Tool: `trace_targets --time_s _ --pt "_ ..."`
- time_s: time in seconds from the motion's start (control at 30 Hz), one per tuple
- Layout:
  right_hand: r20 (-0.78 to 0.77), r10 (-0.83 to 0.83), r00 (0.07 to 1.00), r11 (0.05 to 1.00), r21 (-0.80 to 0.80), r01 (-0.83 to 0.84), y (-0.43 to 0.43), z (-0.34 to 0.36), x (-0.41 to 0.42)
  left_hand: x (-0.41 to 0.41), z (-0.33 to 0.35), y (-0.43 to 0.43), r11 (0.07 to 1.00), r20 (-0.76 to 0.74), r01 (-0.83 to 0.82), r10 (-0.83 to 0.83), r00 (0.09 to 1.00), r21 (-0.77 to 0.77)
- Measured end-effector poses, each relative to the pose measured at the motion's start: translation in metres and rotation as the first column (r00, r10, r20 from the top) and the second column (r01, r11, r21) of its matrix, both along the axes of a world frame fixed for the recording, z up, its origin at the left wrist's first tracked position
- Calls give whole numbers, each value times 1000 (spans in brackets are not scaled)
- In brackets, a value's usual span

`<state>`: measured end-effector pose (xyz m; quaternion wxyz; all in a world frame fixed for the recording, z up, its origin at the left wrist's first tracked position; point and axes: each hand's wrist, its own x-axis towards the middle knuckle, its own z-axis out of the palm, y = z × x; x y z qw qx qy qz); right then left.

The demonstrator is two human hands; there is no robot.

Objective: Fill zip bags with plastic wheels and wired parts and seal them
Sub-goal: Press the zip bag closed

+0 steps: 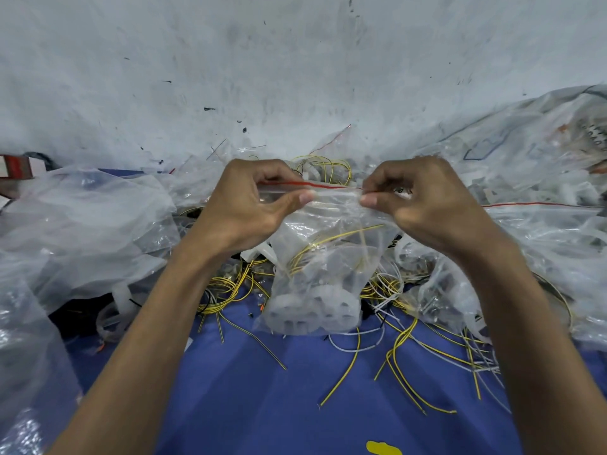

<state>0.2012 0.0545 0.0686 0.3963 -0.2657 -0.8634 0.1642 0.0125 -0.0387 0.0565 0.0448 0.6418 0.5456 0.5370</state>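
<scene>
A clear zip bag (323,257) hangs upright in front of me, above the blue surface (279,399). Pale plastic wheels (308,310) fill its bottom, and yellow wires (331,244) curl above them inside. Its top edge carries a red zip strip (323,185). My left hand (253,205) pinches the strip's left part between thumb and fingers. My right hand (423,205) pinches its right part the same way. The two thumbs sit close together on the near side of the strip.
Loose yellow and white wires (404,343) lie scattered on the blue surface. Heaps of clear plastic bags (85,224) crowd the left, and more plastic bags (542,178) the right. A grey wall (295,60) rises behind. A red and white object (16,165) sits far left.
</scene>
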Motion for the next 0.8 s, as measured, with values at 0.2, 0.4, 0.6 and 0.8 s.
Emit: trace_targets --time_s 0.2,0.4,0.6,0.8 --pt "-41 144 989 972 -184 -149 1 0 6 -2 0 0 1000 -2 -4 3 1000 -27" --pt "23 138 990 982 -134 -134 1 -4 0 -2 1 -2 997 -57 -24 21 998 -67" --pt "133 76 988 997 -14 -74 -2 -6 -6 2 -1 0 992 -59 -20 12 998 -128" --pt "172 19 985 982 179 -50 -5 -7 -13 5 3 -4 992 -135 -38 22 991 -118"
